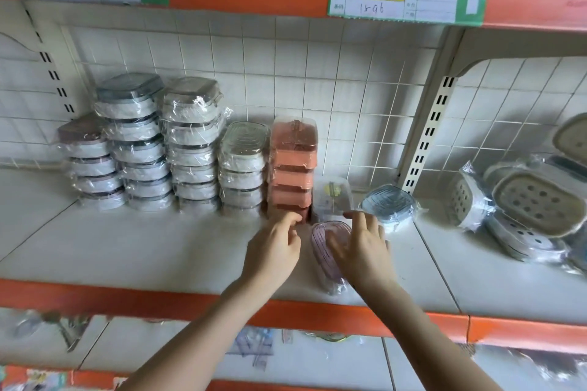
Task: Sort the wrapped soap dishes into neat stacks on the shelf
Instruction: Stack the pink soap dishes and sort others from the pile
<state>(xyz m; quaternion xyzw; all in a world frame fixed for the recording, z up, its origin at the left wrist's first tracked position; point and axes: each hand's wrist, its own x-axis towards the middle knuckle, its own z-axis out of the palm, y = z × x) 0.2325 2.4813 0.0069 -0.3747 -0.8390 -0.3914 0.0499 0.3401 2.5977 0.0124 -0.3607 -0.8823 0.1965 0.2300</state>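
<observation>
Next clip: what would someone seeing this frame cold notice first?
Probably the two hands at the shelf's front edge: the right hand rests on a wrapped purple soap dish, the left hand hovers beside it. Next, the coral stack at centre stands out among neat grey-white stacks to its left, while loose dishes lie jumbled at far right.

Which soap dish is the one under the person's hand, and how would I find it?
Start at the tall coral-orange stack in the middle of the white shelf. Just right of its base and nearer the shelf's front edge lies a wrapped pinkish-purple soap dish, with the right hand resting over it. It is the only purple ribbed dish and it lies alone, not in a stack.
</observation>
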